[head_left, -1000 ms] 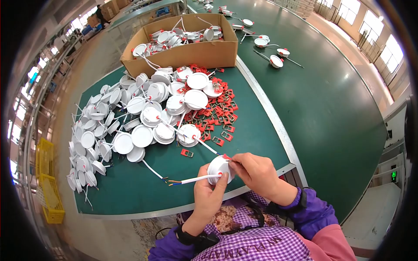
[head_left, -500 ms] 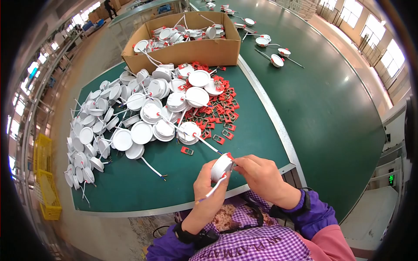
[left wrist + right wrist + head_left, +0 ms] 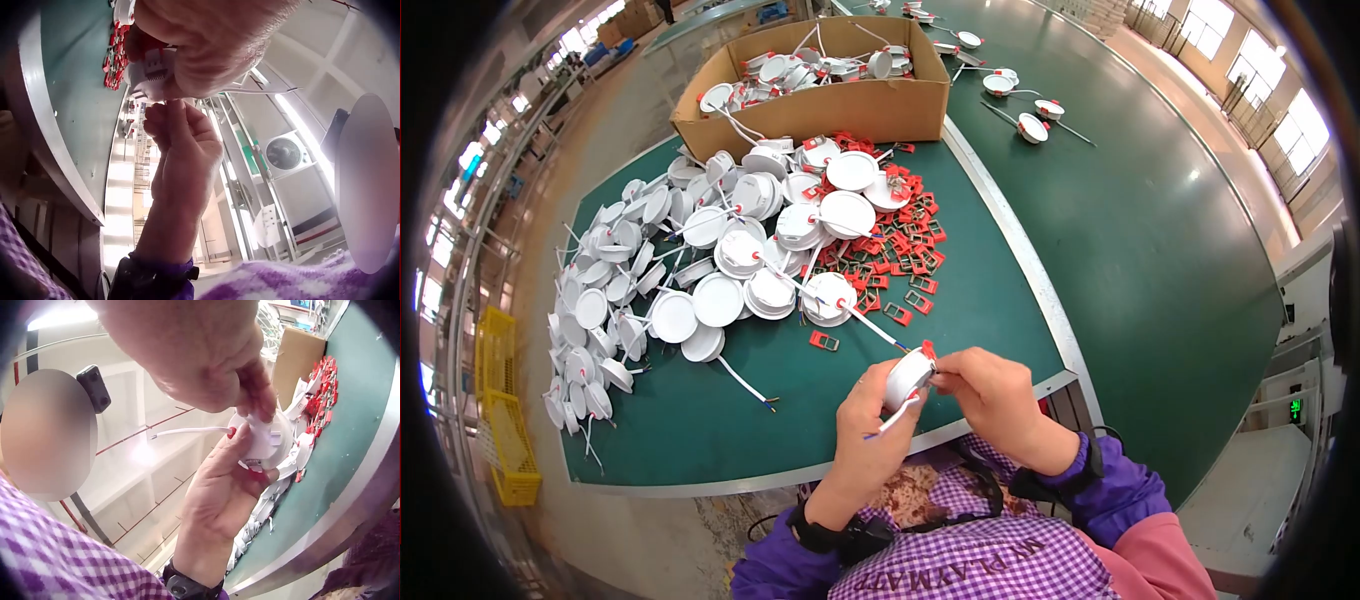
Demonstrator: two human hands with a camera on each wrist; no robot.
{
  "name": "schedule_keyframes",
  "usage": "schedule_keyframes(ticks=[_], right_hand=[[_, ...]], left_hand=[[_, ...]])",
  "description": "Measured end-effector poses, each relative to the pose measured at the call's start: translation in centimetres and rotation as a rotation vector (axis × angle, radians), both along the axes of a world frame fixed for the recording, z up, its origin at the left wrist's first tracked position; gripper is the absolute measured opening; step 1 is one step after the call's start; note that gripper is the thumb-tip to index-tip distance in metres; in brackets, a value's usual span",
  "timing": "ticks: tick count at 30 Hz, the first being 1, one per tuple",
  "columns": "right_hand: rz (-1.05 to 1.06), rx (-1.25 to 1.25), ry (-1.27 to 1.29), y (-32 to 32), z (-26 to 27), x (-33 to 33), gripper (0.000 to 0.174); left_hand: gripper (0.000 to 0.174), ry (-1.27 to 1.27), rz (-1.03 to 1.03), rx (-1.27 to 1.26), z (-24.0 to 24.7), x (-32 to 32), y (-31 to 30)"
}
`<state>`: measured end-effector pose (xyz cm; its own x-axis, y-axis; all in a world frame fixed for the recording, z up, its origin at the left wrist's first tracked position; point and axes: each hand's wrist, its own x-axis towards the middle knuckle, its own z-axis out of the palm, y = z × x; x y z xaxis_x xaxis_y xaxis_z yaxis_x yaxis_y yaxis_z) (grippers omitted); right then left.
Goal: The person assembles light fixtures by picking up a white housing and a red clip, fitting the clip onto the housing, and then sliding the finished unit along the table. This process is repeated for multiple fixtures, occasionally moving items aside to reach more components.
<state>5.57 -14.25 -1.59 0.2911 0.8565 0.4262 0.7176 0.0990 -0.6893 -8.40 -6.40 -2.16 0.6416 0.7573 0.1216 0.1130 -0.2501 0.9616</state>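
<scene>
My left hand (image 3: 868, 430) holds a round white downlight (image 3: 908, 380) on its side, just over the front part of the green table. Its short white cable (image 3: 897, 414) trails down across the hand, and a red-ended spring clip (image 3: 928, 348) sits on the upper rim. In the right wrist view, a red part (image 3: 255, 476) shows under the downlight beside the left thumb. My right hand (image 3: 997, 395) pinches a small metal clip at the light's right side; the fingertips mostly hide it. In the left wrist view, the right hand (image 3: 187, 134) has its fingers curled.
Many white downlights (image 3: 672, 316) are heaped on the table's left, beside a pile of red spring clips (image 3: 915, 240). Behind stands a cardboard box (image 3: 830, 125) of lights. Past a metal rail (image 3: 1020, 255), more lights (image 3: 1032, 128) lie on a green belt. Yellow crates (image 3: 512, 450) stand left.
The downlight has turned on its side in my left hand, its cable swinging from pointing left to hanging down. My right fingers stay at its right side.
</scene>
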Motion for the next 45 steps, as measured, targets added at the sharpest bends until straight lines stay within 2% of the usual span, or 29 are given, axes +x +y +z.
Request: schedule_keyframes(ticks=[1, 3, 4, 6, 7, 13, 17, 20, 25, 26, 28, 32, 34, 36, 37, 38, 39, 40, 41, 42, 43, 44, 45], right_hand=[[0.001, -0.001, 0.000, 0.0, 0.1, 0.4, 0.020], [0.065, -0.060, 0.261, -0.1, 0.2, 1.4, 0.028], [0.069, -0.059, 0.263, -0.3, 0.5, 1.5, 0.028], [0.040, -0.226, 0.653, -0.9, 1.7, 1.5, 0.036], [0.080, -0.271, 0.712, -1.2, 2.2, 1.5, 0.039], [0.086, -0.400, 0.705, -2.1, 3.9, 2.0, 0.038], [0.061, -0.394, 0.746, -1.8, 3.6, 2.8, 0.035], [0.075, -0.437, 0.734, -2.1, 3.3, 3.2, 0.033], [0.053, -0.411, 0.759, -1.8, 2.7, 3.4, 0.033], [0.056, -0.406, 0.757, -1.8, 3.2, 3.2, 0.033], [0.035, -0.440, 0.681, -2.0, 4.3, 2.8, 0.032], [0.070, -0.445, 0.704, -1.5, 4.1, 4.2, 0.032], [-0.041, -0.435, 0.630, -1.6, 3.7, 6.9, 0.033], [-0.227, -0.239, 0.570, -1.7, 2.4, 10.8, 0.034], [-0.226, -0.237, 0.567, -1.4, 2.1, 11.9, 0.034], [-0.443, -0.135, 0.371, -1.1, 1.8, 13.0, 0.033], [-0.656, -0.032, 0.170, -1.0, 1.8, 13.5, 0.031], [-0.657, -0.032, 0.166, -0.7, 1.8, 13.1, 0.031], [-0.543, -0.010, 0.031, 0.2, 1.7, 11.9, 0.029], [-0.426, 0.013, -0.100, 1.0, 1.7, 10.6, 0.027], [-0.256, -0.068, -0.071, 1.8, 1.1, 9.4, 0.025], [-0.087, -0.145, -0.042, 2.6, 0.1, 8.1, 0.023], [-0.043, -0.149, -0.089, 3.7, -0.9, 6.6, 0.020]], left_hand=[[0.030, -0.023, -0.007, -0.061, 0.1, -0.1, 0.0], [0.029, -0.023, -0.039, -0.092, 1.0, -0.4, -0.1], [0.028, -0.023, -0.075, -0.123, 1.3, -0.6, 0.0], [0.028, -0.035, -0.102, -0.130, 1.2, -0.7, -0.1], [0.027, -0.047, -0.139, -0.140, 1.1, -0.8, -0.2], [0.028, -0.018, -0.246, -0.167, 1.6, -0.8, -0.4], [0.028, -0.034, -0.223, -0.199, 1.1, 0.2, -0.8], [0.028, -0.047, -0.239, -0.268, 0.5, 0.5, -1.1], [0.032, -0.127, -0.234, -0.568, -1.0, 0.7, -1.2], [0.032, -0.128, -0.234, -0.562, -0.8, 0.7, -1.1], [0.034, -0.082, -0.264, -0.497, -0.5, 0.6, -1.0], [0.034, 0.004, -0.341, -0.353, 1.2, 0.6, 1.4], [0.033, 0.149, -0.308, 0.163, 1.6, -0.4, 3.6], [0.027, 0.242, -0.078, 0.413, 2.0, -1.1, 6.0], [0.022, 0.301, 0.001, 0.446, 2.3, -1.3, 6.8], [0.021, 0.324, -0.008, 0.488, 2.9, -1.5, 7.4], [0.026, 0.358, -0.004, 0.575, 3.2, -1.2, 8.0], [0.032, 0.394, 0.004, 0.659, 3.3, -1.0, 8.4], [0.032, 0.393, 0.005, 0.655, 2.9, -0.6, 9.0], [0.041, 0.494, 0.005, 0.780, 2.0, -0.1, 9.8], [0.050, 0.594, 0.004, 0.908, 1.1, 0.3, 10.3], [0.050, 0.593, 0.004, 0.911, 0.3, 0.5, 10.7], [0.055, 0.685, -0.021, 0.929, -0.4, 0.7, 11.0]])
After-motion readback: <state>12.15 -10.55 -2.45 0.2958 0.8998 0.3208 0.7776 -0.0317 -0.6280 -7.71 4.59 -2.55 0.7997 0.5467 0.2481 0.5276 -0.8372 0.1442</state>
